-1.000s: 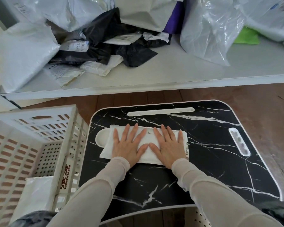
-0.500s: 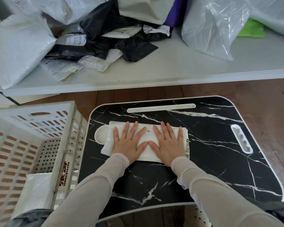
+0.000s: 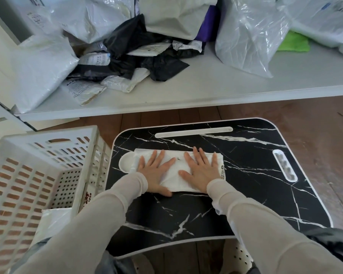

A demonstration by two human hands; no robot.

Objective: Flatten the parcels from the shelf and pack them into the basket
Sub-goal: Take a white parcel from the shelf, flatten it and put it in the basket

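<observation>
Pressing flat with fingers spread, your left hand [image 3: 155, 171] and right hand [image 3: 201, 170] lie side by side on the white parcel [image 3: 175, 177], which rests on the far left part of the black marbled table [image 3: 246, 194]. The white basket [image 3: 38, 147] stands just left of the table, and more parcels [image 3: 127, 62] are heaped on the far shelf [image 3: 206, 86].

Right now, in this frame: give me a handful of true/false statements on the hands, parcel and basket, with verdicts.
1. The left hand and right hand lie flat on the white parcel. True.
2. That parcel is inside the basket. False: it lies on the black marbled table.
3. The basket stands left of the table. True.
4. The shelf holds only white bags. False: black bags lie there too.
5. The basket holds nothing. False: a white packet lies in it.
</observation>
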